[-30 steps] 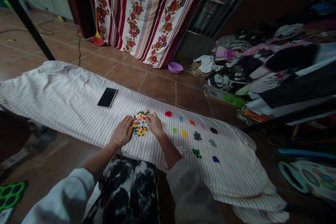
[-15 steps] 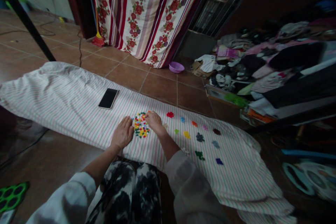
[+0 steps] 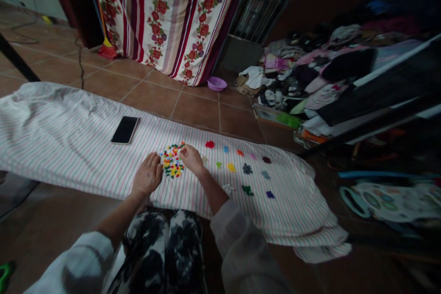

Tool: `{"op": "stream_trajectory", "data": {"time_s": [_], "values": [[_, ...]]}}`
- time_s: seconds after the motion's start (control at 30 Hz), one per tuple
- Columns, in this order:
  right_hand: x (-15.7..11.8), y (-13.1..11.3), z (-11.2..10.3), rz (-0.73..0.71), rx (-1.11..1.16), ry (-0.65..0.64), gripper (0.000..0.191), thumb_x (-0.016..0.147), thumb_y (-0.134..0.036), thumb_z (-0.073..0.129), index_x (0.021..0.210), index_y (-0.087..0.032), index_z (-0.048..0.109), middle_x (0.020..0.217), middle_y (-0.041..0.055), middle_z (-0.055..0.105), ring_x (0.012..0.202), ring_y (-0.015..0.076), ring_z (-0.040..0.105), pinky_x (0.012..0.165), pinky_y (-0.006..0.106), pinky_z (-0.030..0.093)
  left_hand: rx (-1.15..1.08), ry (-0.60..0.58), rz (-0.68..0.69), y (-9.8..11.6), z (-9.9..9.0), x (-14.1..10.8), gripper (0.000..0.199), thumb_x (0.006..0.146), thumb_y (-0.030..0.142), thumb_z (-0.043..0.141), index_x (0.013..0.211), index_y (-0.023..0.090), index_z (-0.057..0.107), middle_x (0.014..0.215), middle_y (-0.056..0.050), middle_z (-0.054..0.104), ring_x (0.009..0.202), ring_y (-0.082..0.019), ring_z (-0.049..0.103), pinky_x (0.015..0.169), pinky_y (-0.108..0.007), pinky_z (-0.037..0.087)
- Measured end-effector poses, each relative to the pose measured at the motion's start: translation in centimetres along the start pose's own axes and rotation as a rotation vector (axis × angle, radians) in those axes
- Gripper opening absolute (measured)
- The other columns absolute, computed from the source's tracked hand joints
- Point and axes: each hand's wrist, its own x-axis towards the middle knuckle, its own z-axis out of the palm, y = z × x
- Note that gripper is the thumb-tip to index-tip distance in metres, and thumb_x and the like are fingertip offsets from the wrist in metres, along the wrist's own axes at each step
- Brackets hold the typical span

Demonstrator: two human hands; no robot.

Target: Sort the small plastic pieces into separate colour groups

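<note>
A mixed heap of tiny coloured pieces (image 3: 173, 161) is spread on the striped cloth (image 3: 86, 165) in front of me; their exact kind is too small to make out. My left hand (image 3: 149, 174) lies flat at the heap's left edge, fingers stretched out. At its right edge my right hand (image 3: 191, 158) has its fingers pinched together among the pieces; whatever is between the fingertips is hidden. Small single-colour piles sit to the right, among them a red pile (image 3: 210, 144), a yellow pile (image 3: 231, 167), a dark grey pile (image 3: 247, 168) and a dark green pile (image 3: 247, 190).
A phone (image 3: 125, 130) lies on the cloth left of the heap. Beyond the cloth, a purple basin (image 3: 217, 84) stands on the tiled floor before a flowered curtain (image 3: 172, 18). Clothes and boxes (image 3: 310, 73) are piled at the right.
The whole view has shifted, so the scene sits further left. My right hand has moved slightly at the heap's right edge, still pinched. The left hand stays flat beside the heap.
</note>
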Motion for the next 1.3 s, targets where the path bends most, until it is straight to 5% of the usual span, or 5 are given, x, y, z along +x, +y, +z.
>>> {"op": "stream_trajectory", "data": {"time_s": [0.37, 0.57, 0.7, 0.93, 1.3], "values": [[-5.5, 5.9, -5.8, 0.172, 0.366, 0.294, 0.019, 0.079, -0.036, 0.051, 0.088, -0.022, 0.061, 0.080, 0.0011, 0.068, 0.074, 0.0157, 0.066, 0.072, 0.028, 0.053, 0.083, 0.050, 0.138, -0.1, -0.4, 0.2, 0.026, 0.093, 0.021, 0.035, 0.106, 0.013, 0.056, 0.113, -0.016, 0.062, 0.126, -0.029, 0.049, 0.106, -0.052, 0.045], [-9.1, 12.2, -12.5, 0.366, 0.247, 0.546, 0.030, 0.070, -0.041, 0.054, 0.086, -0.018, 0.065, 0.078, 0.0054, 0.070, 0.073, 0.0193, 0.065, 0.074, 0.033, 0.053, 0.050, 0.044, 0.094, -0.2, -0.3, 0.1, 0.025, 0.093, 0.024, 0.036, 0.104, 0.014, 0.056, 0.112, -0.016, 0.062, 0.125, -0.029, 0.050, 0.107, -0.052, 0.043], [-11.1, 15.5, -15.3, 0.502, 0.093, 0.582, 0.027, 0.069, -0.036, 0.053, 0.083, -0.018, 0.068, 0.075, 0.0057, 0.070, 0.073, 0.0200, 0.065, 0.075, 0.033, 0.051, 0.044, 0.048, 0.094, -0.2, -0.2, 0.0, 0.023, 0.092, 0.023, 0.037, 0.103, 0.014, 0.056, 0.111, -0.016, 0.062, 0.125, -0.028, 0.050, 0.108, -0.052, 0.042], [-11.7, 18.3, -16.0, 0.613, -0.142, 0.473, 0.026, 0.071, -0.027, 0.050, 0.084, -0.020, 0.071, 0.080, 0.0050, 0.072, 0.078, 0.0197, 0.065, 0.077, 0.031, 0.049, 0.050, 0.045, 0.101, -0.5, 0.0, -0.1, 0.024, 0.092, 0.022, 0.037, 0.104, 0.015, 0.056, 0.112, -0.016, 0.063, 0.125, -0.029, 0.050, 0.106, -0.054, 0.043], [-11.5, 19.0, -15.7, 0.588, -0.120, 0.434, 0.031, 0.072, -0.024, 0.047, 0.089, -0.021, 0.073, 0.092, 0.0063, 0.074, 0.087, 0.0211, 0.067, 0.084, 0.033, 0.049, 0.054, 0.014, 0.132, -0.5, -0.2, 0.0, 0.025, 0.092, 0.021, 0.037, 0.099, 0.015, 0.060, 0.112, -0.015, 0.064, 0.128, -0.029, 0.047, 0.108, -0.055, 0.042]]}}
